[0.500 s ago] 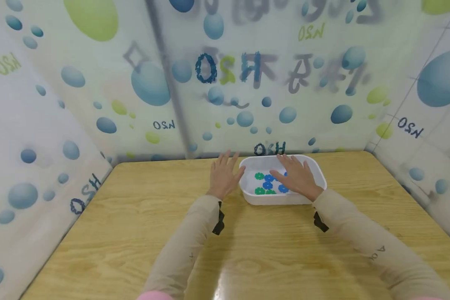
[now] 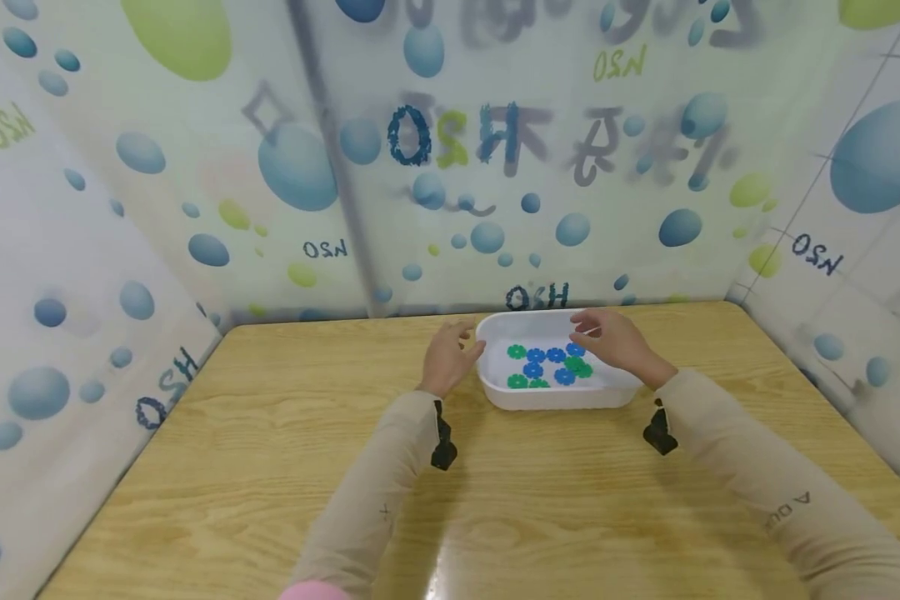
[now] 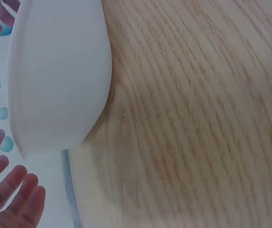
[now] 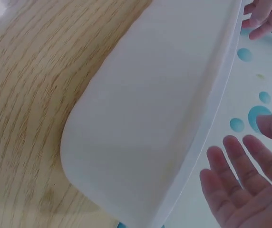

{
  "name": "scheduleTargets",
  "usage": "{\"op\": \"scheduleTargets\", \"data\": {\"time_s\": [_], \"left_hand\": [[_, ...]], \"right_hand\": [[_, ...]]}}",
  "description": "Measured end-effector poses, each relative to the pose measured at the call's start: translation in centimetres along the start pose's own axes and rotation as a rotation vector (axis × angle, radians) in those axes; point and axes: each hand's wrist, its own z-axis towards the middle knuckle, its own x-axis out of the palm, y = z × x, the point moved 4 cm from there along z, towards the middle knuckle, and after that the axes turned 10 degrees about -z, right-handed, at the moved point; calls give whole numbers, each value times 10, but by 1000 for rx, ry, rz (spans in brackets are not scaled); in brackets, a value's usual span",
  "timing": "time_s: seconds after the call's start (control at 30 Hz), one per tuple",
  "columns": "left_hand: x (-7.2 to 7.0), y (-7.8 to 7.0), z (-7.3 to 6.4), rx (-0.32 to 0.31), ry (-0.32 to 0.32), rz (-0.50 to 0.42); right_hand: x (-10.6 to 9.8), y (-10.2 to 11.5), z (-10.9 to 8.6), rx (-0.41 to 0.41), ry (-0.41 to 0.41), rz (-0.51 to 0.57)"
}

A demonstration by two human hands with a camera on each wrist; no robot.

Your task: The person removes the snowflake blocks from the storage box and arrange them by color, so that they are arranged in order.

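A white plastic bin (image 2: 562, 400) stands near the back of the wooden table, holding several small notched discs, some blue (image 2: 532, 370) and some green (image 2: 517, 352). Two green discs (image 2: 578, 367) overlap on its right side. At the bin's left end is my left hand (image 2: 446, 360), fingers loosely bent, thumb close to the rim. My right hand (image 2: 621, 342) hovers over the right end, its fingers bent with nothing between them. In the right wrist view its fingers (image 4: 238, 166) are relaxed and apart, beside the bin's wall (image 4: 126, 123).
The wooden table (image 2: 270, 467) reaches toward me and to both sides. Behind the bin rises a pale cloth wall (image 2: 450, 242) printed with blue and green bubbles. Side panels (image 2: 855, 275) of similar print flank the table.
My right hand has drawn to the right, its spread fingers now bent, uncovering more discs. The left hand's fingers have bent from their spread pose. The bin stays in place.
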Motion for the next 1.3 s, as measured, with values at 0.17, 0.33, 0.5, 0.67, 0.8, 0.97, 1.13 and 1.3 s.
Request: {"op": "scheduleTargets", "data": {"time_s": [0.17,0.33,0.5,0.67,0.8,0.97,1.13,1.3], "left_hand": [[4,4,1,-54,28,-56],[5,7,3,-88,24,-117],[6,8,3,-130,28,-190],[9,11,6,-202,48,-283],[11,11,9,-242,59,-322],[11,11,11,-276,50,-354],[13,14,12,-293,40,-388],[15,16,13,-308,37,-454]], "right_hand": [[1,-6,3,9,55,13],[2,-17,10,30,68,-2],[4,-29,16,92,107,24],[9,-36,19,138,162,70],[12,-41,22,169,195,107],[20,-44,29,190,230,156],[29,-44,34,180,254,177],[35,-44,37,214,278,175]]}}
